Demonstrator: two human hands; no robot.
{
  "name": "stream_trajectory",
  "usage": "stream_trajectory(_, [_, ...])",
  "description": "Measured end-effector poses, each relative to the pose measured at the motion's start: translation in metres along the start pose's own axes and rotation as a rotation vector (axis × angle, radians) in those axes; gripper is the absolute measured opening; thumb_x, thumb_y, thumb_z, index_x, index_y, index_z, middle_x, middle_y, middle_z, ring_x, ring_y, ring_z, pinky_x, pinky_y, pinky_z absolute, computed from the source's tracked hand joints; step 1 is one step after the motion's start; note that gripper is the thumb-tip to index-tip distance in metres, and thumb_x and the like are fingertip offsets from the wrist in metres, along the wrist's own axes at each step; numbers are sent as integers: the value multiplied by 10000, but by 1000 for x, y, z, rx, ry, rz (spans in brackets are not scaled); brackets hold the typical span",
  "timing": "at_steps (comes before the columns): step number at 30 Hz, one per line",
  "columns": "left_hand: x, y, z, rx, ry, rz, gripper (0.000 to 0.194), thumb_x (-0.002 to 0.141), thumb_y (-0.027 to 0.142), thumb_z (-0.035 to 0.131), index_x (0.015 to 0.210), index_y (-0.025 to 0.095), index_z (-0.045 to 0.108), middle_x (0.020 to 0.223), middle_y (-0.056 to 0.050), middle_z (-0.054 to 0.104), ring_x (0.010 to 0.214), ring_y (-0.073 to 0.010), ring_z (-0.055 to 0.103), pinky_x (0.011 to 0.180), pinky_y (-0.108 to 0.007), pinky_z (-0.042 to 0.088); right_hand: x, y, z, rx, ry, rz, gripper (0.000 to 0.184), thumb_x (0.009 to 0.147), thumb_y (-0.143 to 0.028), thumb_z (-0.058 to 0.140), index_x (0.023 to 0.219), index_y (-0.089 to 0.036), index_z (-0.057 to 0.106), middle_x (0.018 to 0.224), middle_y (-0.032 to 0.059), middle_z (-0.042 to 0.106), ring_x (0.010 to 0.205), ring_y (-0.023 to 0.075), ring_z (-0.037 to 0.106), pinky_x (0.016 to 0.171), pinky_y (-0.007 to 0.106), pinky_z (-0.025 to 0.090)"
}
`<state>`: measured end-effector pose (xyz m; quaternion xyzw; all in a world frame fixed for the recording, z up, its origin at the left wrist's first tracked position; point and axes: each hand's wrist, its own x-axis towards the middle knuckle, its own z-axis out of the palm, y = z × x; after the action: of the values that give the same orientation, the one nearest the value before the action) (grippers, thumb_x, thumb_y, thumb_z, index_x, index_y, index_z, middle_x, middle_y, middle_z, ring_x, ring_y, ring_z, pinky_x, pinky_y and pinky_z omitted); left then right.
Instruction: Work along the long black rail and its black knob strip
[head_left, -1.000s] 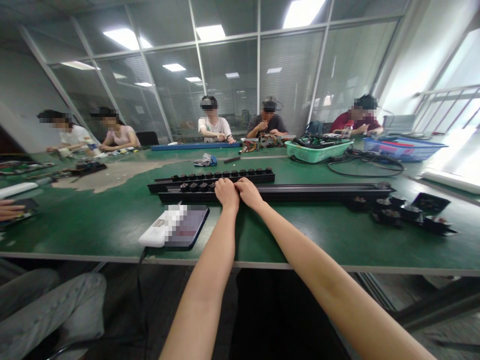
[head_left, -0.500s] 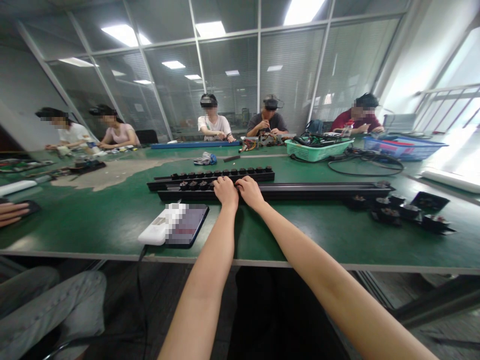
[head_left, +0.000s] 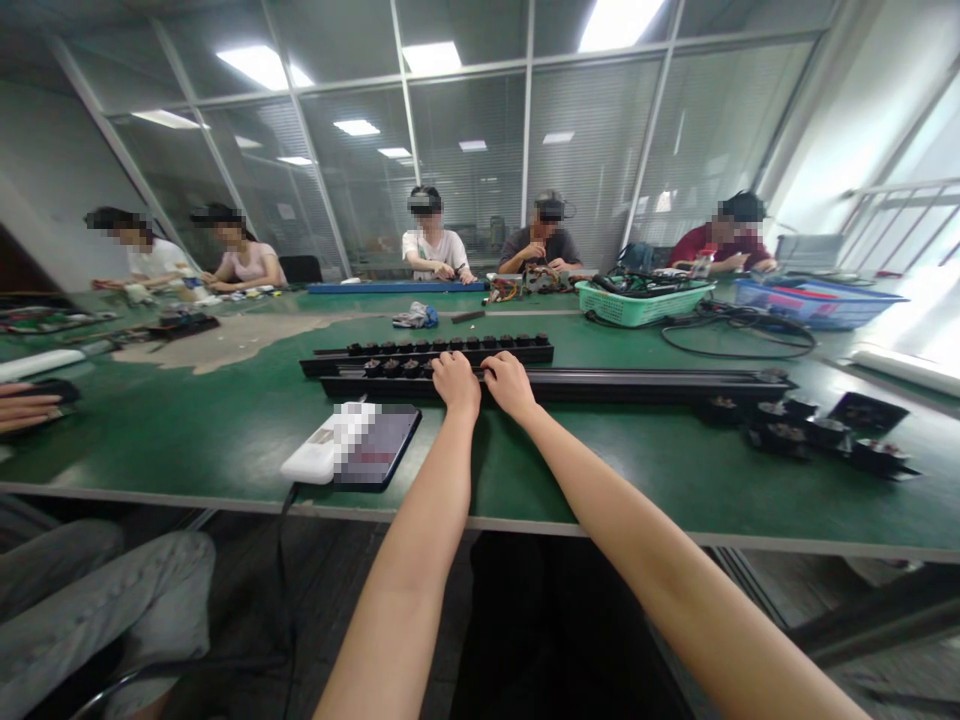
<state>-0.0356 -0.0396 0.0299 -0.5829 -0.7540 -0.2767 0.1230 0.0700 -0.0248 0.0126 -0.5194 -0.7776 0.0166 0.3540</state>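
Observation:
A long black rail (head_left: 637, 384) lies lengthwise on the green table in front of me. Several small round black modules (head_left: 390, 368) sit in the channel at its left part. My left hand (head_left: 456, 382), fingers curled and closed, grips the rail just right of these modules. Close beside it, my right hand (head_left: 510, 384) is closed over the same rail with bent fingers. Both sets of fingertips are partly hidden, so any small part under them does not show. Behind lies a shorter black rail (head_left: 525, 355) with a row of similar modules.
Loose black modules (head_left: 780, 438) lie at the right. A white device (head_left: 309, 462) and a phone (head_left: 390, 450) lie near the front edge. Farther back are a crumpled cloth (head_left: 415, 316), a green basket (head_left: 637, 305) and a blue basket (head_left: 825, 302). Another person's hand (head_left: 30, 405) is at left.
The whole view has shifted slightly, with the scene a little farther right. Both hands stay at the same place on the rail, with no clear change of grip.

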Motion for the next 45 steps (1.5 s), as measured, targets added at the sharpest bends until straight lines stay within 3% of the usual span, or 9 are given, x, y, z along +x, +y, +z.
stream_trajectory(45, [0, -5, 1, -6, -9, 8, 370, 1002, 56, 400, 1256, 104, 665, 1324, -194, 640, 1291, -309, 564, 1016, -372, 522, -2, 12, 5, -96, 105, 54, 291, 935, -131, 494, 1019, -176, 769, 1100, 134, 622, 1076, 270, 554, 980, 385, 439])
